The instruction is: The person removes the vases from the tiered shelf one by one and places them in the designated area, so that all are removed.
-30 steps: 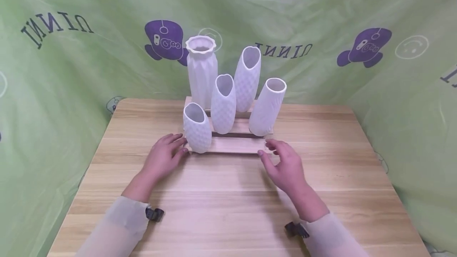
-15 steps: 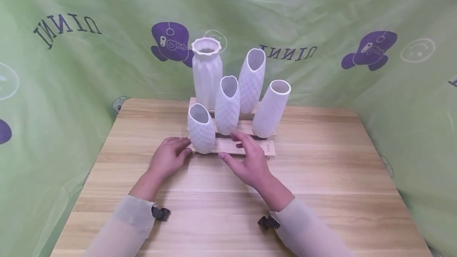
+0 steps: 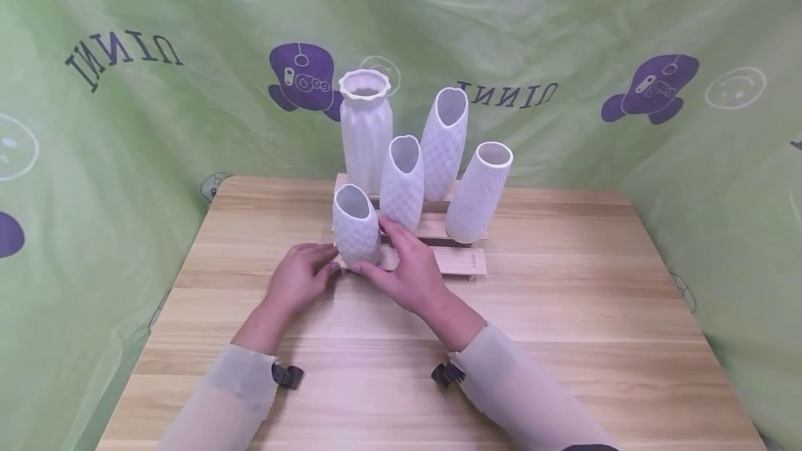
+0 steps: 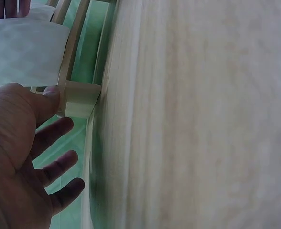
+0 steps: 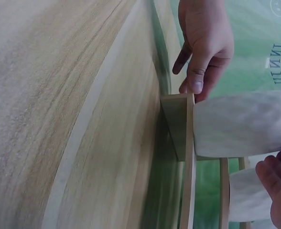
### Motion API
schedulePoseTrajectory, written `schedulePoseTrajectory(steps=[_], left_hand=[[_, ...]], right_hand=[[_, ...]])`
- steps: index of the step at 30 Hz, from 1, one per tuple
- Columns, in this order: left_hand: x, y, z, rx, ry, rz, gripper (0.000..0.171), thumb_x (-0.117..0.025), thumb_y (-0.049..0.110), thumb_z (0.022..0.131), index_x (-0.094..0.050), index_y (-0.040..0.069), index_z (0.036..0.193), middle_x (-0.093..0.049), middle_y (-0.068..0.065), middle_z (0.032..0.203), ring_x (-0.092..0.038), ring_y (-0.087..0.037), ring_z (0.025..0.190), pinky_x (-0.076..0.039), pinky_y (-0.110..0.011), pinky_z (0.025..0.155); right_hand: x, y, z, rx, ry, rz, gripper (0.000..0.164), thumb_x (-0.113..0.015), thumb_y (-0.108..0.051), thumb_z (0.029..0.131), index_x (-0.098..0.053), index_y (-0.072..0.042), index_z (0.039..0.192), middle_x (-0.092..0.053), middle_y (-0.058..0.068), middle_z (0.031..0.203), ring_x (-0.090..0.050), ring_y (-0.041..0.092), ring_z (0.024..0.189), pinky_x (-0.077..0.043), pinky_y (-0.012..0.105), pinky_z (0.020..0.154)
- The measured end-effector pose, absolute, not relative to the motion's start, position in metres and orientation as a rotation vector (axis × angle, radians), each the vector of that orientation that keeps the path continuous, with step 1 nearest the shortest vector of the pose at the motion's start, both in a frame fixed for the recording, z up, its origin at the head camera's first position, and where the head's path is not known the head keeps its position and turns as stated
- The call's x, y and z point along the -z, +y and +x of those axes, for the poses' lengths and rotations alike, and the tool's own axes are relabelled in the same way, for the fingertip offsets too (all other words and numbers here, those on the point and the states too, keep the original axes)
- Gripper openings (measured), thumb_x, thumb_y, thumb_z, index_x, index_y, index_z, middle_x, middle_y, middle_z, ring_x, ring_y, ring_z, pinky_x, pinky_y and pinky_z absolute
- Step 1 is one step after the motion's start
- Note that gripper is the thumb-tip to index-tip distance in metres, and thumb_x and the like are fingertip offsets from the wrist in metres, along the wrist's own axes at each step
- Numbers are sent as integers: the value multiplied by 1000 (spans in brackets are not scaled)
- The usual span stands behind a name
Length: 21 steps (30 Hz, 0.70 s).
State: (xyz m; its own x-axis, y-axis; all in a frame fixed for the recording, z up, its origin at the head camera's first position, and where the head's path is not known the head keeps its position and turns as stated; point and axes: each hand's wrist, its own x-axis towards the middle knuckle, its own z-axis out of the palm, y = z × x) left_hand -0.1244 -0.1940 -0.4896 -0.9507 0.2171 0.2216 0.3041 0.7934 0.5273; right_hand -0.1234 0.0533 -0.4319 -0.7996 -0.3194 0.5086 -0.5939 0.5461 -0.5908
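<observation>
A short white textured vase [image 3: 357, 232] stands at the left end of the lowest step of a light wooden stepped stand [image 3: 464, 261]. My left hand [image 3: 299, 277] pinches that end of the stand; in the left wrist view its thumb [image 4: 50, 95] lies on the board's corner and the other fingers spread away. Beside the short vase, my right hand [image 3: 413, 273] reaches with thumb and fingers apart around its right side. In the right wrist view the right fingers [image 5: 274, 176] are just off the vase's surface.
On the middle step are a scaly white vase [image 3: 402, 190] and a round-mouthed vase [image 3: 479, 193]. Behind them stand a tall fluted vase [image 3: 366, 134] and another slant-mouthed vase [image 3: 445, 145]. Green printed cloth [image 3: 501, 12] hangs behind the wooden table [image 3: 564, 312].
My right hand has moved left from the stand's right end, along the lowest step to the short vase. The left hand stays at the left end. The view shifts slightly.
</observation>
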Motion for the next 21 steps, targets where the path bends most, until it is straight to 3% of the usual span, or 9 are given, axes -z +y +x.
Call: schedulePoseTrajectory(steps=[10, 21], left_hand=[[487, -192, -124, 870, -2844, -404, 35, -72, 22, 98, -72, 7, 130, -71, -11, 130, -60, -39, 127, -43, -54, 113], [486, -191, -123, 868, -2869, -373, 37, -71, 23, 99, -71, 7, 132, -70, -11, 133, -59, -38, 129, -43, -55, 114]], right_hand=[[435, 42, -129, -1132, -2422, 701, 85, -91, -43, 79, -55, -6, 146, -69, 12, 134, -68, 22, 119, -56, 35, 102], [434, 36, -130, -1138, -2384, 668, 75, -93, -35, 78, -59, -3, 137, -71, 11, 126, -74, 20, 104, -61, 30, 90]])
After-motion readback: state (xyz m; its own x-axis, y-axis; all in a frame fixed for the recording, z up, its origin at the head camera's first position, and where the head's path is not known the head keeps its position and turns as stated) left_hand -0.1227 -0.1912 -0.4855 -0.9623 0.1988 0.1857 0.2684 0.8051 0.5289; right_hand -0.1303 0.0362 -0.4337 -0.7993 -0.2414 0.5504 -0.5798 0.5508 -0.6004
